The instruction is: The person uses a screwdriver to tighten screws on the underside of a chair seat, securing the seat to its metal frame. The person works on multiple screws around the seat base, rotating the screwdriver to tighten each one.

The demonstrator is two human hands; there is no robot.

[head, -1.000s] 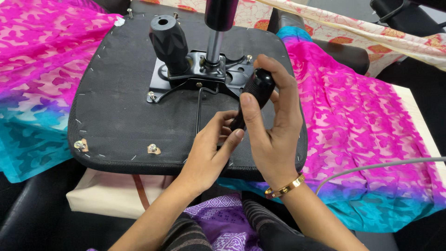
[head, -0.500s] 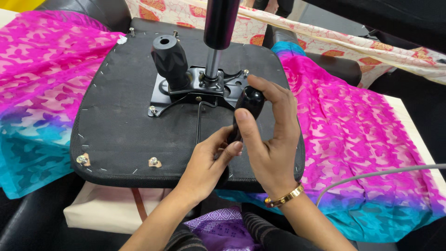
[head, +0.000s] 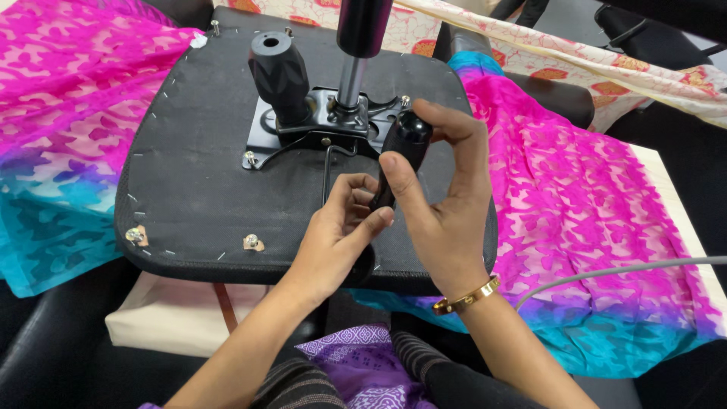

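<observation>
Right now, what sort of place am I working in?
Probably an informal home or small workshop for assembling office chairs: an upturned chair seat lies on pink patterned cloth, and both hands grip its black lever handle.

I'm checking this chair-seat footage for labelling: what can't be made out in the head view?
- Lower end of the black handle: covered by the left hand and right hand.
- Top of the gas cylinder: cut off by the upper edge.
- Seat underside near edge: hidden behind both hands.
</observation>
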